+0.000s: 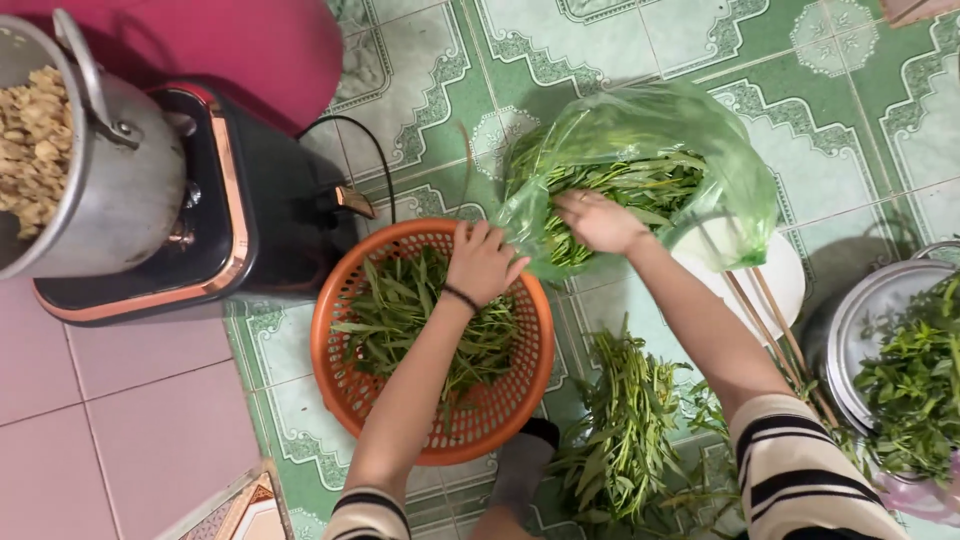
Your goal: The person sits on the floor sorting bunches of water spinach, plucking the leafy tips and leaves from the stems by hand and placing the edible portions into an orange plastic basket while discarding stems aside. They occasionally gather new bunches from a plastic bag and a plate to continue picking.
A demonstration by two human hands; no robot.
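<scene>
Right hand (597, 221) reaches into the green bag (700, 140), grip clenched on greens (640, 185); left hand (483, 262) rests released over the leaf-filled orange basket (335, 340).

We see short sleeves (790, 470) striped cream and black on both bare arms, and a thin black band (461, 297) around the left wrist.

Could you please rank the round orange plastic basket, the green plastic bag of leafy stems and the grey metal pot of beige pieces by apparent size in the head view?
1. Orange plastic basket
2. Green plastic bag, nearly alike
3. Grey metal pot, partly cropped, so unsure
</scene>
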